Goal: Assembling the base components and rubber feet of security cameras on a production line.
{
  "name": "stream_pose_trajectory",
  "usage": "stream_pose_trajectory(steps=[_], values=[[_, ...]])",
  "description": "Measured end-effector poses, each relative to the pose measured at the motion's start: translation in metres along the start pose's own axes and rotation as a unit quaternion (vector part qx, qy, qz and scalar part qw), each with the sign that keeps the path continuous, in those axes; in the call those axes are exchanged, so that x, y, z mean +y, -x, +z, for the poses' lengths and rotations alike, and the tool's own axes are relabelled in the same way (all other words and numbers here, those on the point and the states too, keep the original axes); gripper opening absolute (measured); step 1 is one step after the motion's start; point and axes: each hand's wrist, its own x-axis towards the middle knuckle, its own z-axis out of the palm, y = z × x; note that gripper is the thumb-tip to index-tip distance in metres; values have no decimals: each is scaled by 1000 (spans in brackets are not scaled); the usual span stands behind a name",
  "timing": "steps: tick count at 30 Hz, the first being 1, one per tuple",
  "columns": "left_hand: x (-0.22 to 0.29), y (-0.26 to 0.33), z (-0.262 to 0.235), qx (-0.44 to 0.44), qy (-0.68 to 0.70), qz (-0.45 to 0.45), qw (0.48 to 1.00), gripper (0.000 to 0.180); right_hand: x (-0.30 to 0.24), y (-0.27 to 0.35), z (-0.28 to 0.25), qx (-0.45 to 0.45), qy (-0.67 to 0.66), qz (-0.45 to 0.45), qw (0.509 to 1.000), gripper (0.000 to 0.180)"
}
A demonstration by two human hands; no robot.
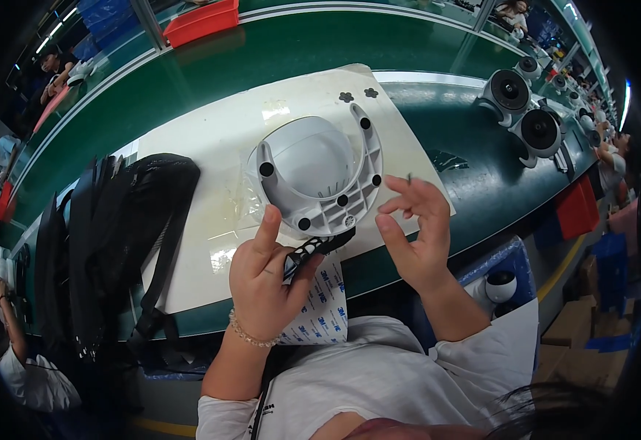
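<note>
My left hand (265, 282) is closed on a sheet of black adhesive pads (309, 249). The sheet's white backing with blue print (324, 312) hangs below, towards my lap. My right hand (423, 235) is raised to the right of a white plastic base, with its fingers apart and slightly blurred. A small dark bit shows by its fingers, too small to make out. Between my hands and farther off, the white U-shaped base (366, 192) lies ribbed side up on a rounded white housing (309, 158). Several round black pads sit on the base.
A pale board (196, 227) lies under the work on the green table (291, 48). Black bags or straps (130, 242) are heaped at the left. Two flower-shaped black pieces (346, 97) lie at the board's far edge. White devices with round black fronts (509, 92) stand far right.
</note>
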Motion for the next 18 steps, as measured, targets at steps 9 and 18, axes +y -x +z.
stream_pose_trajectory(steps=[9,18], values=[[-1,-1,1,4,9,13,1000,26,-9,-2,14,-61,-94,94,989,8],[0,-2,0,2,5,7,1000,26,-11,-1,18,-33,-144,103,984,6]])
